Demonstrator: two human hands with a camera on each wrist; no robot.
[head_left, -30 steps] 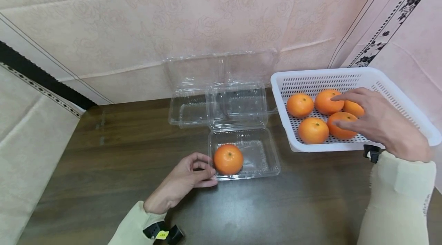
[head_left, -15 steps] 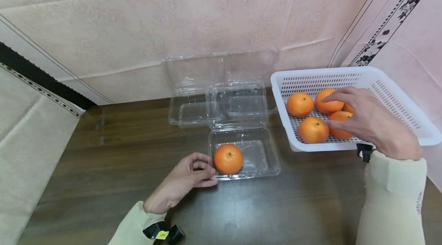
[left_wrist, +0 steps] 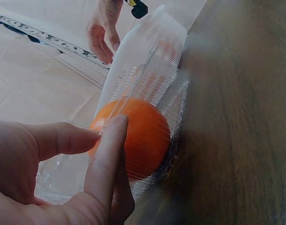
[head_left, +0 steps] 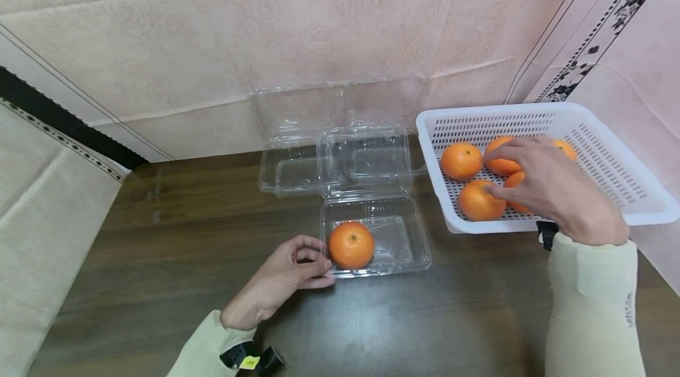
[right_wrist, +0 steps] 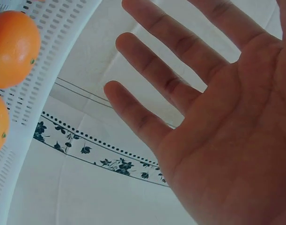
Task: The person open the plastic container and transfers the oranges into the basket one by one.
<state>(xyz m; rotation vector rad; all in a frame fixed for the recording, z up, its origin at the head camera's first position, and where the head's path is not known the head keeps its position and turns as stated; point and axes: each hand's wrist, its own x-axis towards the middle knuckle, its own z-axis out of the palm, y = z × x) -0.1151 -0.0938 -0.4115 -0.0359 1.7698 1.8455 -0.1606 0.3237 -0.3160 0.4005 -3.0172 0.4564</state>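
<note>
In the head view my left hand (head_left: 281,282) grips the near-left corner of an open clear plastic clamshell container (head_left: 393,241). Its thumb and forefinger pinch the rim in the left wrist view. One orange (head_left: 352,245) sits in the container's left half, right beside those fingers. My right hand (head_left: 558,188) hovers over a white perforated basket (head_left: 618,167), fingers extended and spread, holding nothing. Several oranges lie in it, among them a back-left orange (head_left: 461,161) and a front-left orange (head_left: 481,202) near the thumb. The hand partly covers the others.
Behind the container stand more open clear clamshells (head_left: 292,170), their lids raised against the patterned cloth (head_left: 319,29). The basket stands to their right, near the cloth on the right side. All of it rests on a dark wooden table (head_left: 175,247).
My right hand has shifted left over the basket, closer to the front-left orange, uncovering an orange at the back right. My left hand and the container have stayed put.
</note>
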